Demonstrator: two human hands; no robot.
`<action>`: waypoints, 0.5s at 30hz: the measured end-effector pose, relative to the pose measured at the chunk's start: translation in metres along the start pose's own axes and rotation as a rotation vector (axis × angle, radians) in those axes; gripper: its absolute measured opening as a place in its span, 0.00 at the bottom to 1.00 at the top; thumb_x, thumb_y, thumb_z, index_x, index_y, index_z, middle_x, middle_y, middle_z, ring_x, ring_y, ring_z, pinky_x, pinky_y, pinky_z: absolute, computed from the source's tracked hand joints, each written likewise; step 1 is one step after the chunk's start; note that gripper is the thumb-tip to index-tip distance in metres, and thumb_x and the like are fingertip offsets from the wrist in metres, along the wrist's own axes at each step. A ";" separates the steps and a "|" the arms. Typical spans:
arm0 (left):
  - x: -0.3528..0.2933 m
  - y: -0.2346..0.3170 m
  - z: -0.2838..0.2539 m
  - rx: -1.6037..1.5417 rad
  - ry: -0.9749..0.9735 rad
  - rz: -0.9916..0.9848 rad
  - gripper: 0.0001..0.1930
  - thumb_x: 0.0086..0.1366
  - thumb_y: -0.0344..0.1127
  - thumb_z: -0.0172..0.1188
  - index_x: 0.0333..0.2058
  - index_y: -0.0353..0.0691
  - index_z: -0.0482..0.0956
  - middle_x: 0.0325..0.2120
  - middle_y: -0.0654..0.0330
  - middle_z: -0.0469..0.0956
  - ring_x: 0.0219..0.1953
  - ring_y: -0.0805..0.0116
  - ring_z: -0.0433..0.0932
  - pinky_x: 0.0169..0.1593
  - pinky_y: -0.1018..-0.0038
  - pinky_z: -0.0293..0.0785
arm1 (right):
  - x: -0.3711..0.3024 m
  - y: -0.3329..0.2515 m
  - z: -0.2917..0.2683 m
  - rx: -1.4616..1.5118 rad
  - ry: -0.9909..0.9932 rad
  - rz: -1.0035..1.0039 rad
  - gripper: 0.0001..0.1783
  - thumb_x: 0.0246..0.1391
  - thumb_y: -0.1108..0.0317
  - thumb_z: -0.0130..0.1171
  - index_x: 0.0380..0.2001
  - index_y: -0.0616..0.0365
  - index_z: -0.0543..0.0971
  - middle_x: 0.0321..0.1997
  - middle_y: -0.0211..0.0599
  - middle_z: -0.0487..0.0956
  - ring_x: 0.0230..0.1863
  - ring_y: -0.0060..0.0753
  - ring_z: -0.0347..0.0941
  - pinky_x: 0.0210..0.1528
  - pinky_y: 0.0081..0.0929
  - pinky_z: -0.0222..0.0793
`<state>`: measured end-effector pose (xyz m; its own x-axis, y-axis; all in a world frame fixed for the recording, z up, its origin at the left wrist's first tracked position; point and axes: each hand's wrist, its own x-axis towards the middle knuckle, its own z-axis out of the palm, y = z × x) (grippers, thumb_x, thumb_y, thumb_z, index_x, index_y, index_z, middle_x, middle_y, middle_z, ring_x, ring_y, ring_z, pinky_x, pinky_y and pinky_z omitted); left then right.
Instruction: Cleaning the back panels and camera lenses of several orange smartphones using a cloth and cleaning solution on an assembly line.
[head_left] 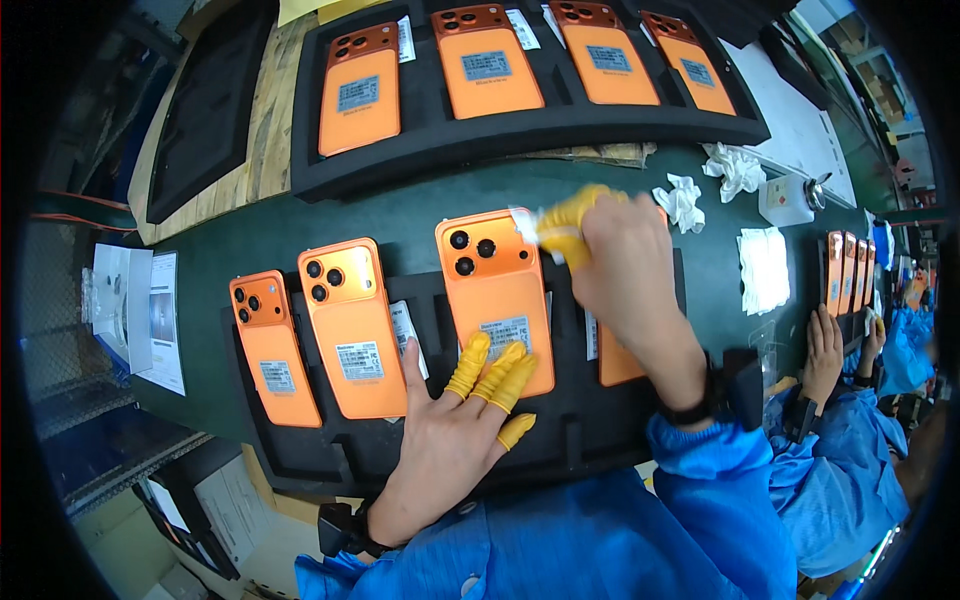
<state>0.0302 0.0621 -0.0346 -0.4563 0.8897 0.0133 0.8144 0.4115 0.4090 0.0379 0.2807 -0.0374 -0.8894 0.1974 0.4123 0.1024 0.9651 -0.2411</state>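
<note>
An orange phone (490, 287) lies back up in a black foam tray (375, 465). On its lower part, over the grey label, my left hand (445, 435) rests with spread fingers in yellow finger cots. My right hand (622, 262), also in yellow finger cots and slightly blurred, pinches a white wipe (524, 225) against the phone's upper right corner, beside the camera area. To the left, in the same tray, are a second orange phone (350, 325) and a third phone (274, 345). Another phone (619, 360) at the right is partly covered by my right forearm.
A second foam tray (540, 130) with several orange phones stands at the back. Crumpled tissue (735, 172), a dispenser bottle (788, 200) and a stack of white wipes (763, 270) lie to the right. A co-worker's hand (824, 350) is beside more phones at the far right.
</note>
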 end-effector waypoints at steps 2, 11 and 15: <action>-0.001 0.003 0.001 0.007 -0.030 -0.007 0.26 0.56 0.48 0.62 0.51 0.43 0.73 0.45 0.59 0.78 0.58 0.62 0.68 0.63 0.37 0.32 | -0.016 -0.007 -0.008 0.027 -0.029 0.002 0.08 0.28 0.80 0.58 0.19 0.60 0.74 0.21 0.38 0.72 0.25 0.38 0.69 0.30 0.33 0.56; 0.000 0.004 -0.001 0.018 -0.052 -0.018 0.26 0.54 0.45 0.63 0.51 0.43 0.74 0.45 0.59 0.78 0.57 0.63 0.68 0.62 0.35 0.33 | -0.015 -0.008 -0.004 0.071 -0.016 -0.070 0.05 0.35 0.77 0.58 0.21 0.57 0.76 0.22 0.35 0.71 0.26 0.35 0.69 0.34 0.31 0.57; 0.002 0.010 -0.003 0.019 -0.079 -0.016 0.26 0.55 0.46 0.63 0.51 0.43 0.73 0.45 0.60 0.78 0.58 0.63 0.68 0.62 0.36 0.32 | 0.001 -0.002 0.002 0.062 0.120 -0.125 0.05 0.35 0.77 0.58 0.21 0.58 0.77 0.21 0.35 0.72 0.24 0.36 0.69 0.35 0.31 0.57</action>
<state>0.0361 0.0671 -0.0276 -0.4400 0.8956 -0.0652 0.8144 0.4286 0.3913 0.0359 0.2782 -0.0381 -0.8337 0.0990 0.5433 -0.0369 0.9716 -0.2337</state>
